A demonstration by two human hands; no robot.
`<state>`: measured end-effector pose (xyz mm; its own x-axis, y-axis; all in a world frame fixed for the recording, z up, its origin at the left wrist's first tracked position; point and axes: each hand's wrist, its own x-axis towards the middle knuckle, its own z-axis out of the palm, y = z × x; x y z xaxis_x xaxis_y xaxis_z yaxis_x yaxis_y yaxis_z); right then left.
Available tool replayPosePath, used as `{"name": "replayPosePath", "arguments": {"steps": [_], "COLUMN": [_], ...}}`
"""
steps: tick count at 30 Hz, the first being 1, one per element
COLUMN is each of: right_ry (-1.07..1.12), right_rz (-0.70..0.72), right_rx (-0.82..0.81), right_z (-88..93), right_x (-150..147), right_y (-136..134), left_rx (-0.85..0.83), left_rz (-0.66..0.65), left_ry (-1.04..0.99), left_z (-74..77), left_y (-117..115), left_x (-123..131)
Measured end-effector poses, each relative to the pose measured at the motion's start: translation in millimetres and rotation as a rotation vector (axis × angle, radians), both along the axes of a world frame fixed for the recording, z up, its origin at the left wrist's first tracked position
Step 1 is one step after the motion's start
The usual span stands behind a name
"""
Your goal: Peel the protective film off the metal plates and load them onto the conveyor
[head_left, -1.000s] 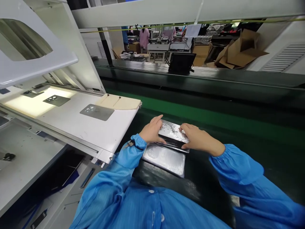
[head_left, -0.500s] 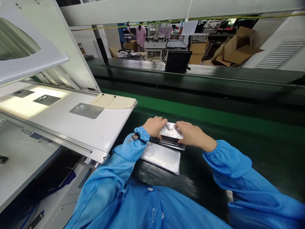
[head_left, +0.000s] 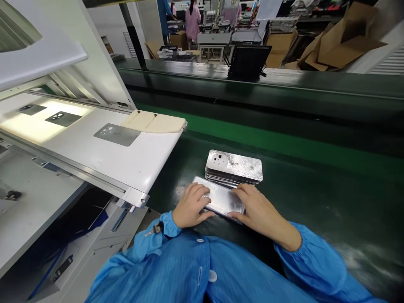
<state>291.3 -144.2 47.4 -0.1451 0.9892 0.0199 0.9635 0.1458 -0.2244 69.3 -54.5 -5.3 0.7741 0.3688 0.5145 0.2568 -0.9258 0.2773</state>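
Note:
A stack of thin, shiny silver phone back panels (head_left: 240, 165) lies on the dark green belt, camera holes at the top one's left end. Just nearer to me is another shiny silver rectangular panel (head_left: 220, 196), perhaps with more beneath it. My left hand (head_left: 193, 205) is closed at its left end, fingers curled on top and thumb at the near edge. Around the right end closes my right hand (head_left: 257, 209), fingers at the far edge and thumb at the near one. The panel's ends are partly hidden by my hands.
To the left stands a white machine bed (head_left: 132, 166) with a grey phone back panel (head_left: 117, 134) on it and two more over a lit area. A cream pad (head_left: 154, 122) lies at its corner. Beyond the belt are a black monitor (head_left: 249, 61), cardboard boxes (head_left: 342, 42) and co-workers.
Both my hands have left the stack of phone back panels and come nearer to me, onto the silver panel in front. The camera has tilted down.

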Motion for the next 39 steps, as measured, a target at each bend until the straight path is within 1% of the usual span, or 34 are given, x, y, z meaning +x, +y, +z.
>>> {"name": "replayPosePath", "arguments": {"steps": [2,3,5,9,14,18,24,29,33,35,36,38,39], "right_ry": [-0.053,-0.074,-0.107,-0.158,-0.227,-0.218,-0.101,0.034,0.215,0.331,0.366,0.350,0.303], "right_rz": [-0.052,-0.069,-0.094,-0.159,-0.219,-0.259,-0.270,-0.276,-0.265,-0.193,-0.149,-0.043,0.025], "right_rx": [-0.054,-0.073,-0.089,-0.084,-0.098,-0.133,-0.210,-0.228,-0.273,-0.235,-0.178,0.032,0.165], "right_z": [-10.8,-14.4,-18.4,-18.5,-16.9,-16.7,-11.0,-6.1,-5.3,-1.1,3.0,15.3,23.1], "right_x": [-7.5,-9.6,-11.4,-14.4,-21.6,-22.0,-17.0,-11.4,-5.1,-3.2,-3.4,-7.1,-10.9], "right_y": [3.7,6.3,11.0,15.3,16.6,21.0,26.2,23.7,16.9,11.6,8.7,3.3,1.3], "left_rx": [0.002,0.005,0.012,0.015,0.008,0.011,0.027,0.011,0.044,0.087,0.118,0.199,0.238], "left_rz": [0.031,0.049,0.074,0.106,0.152,0.163,0.167,0.185,0.219,0.240,0.245,0.248,0.248], "left_ry": [-0.009,-0.013,-0.020,-0.041,-0.041,-0.034,-0.047,-0.051,-0.095,-0.159,-0.197,-0.285,-0.330], "left_z": [-19.0,-25.5,-32.3,-32.4,-33.6,-35.2,-34.8,-32.6,-35.2,-38.2,-38.8,-34.9,-29.6], "left_y": [-9.4,-11.5,-12.5,-12.0,-17.3,-21.4,-23.4,-23.7,-24.6,-26.9,-28.5,-32.2,-33.7], "left_x": [-0.2,1.0,4.1,7.6,9.0,10.1,10.9,11.6,11.9,9.8,7.5,0.2,-4.7]}}
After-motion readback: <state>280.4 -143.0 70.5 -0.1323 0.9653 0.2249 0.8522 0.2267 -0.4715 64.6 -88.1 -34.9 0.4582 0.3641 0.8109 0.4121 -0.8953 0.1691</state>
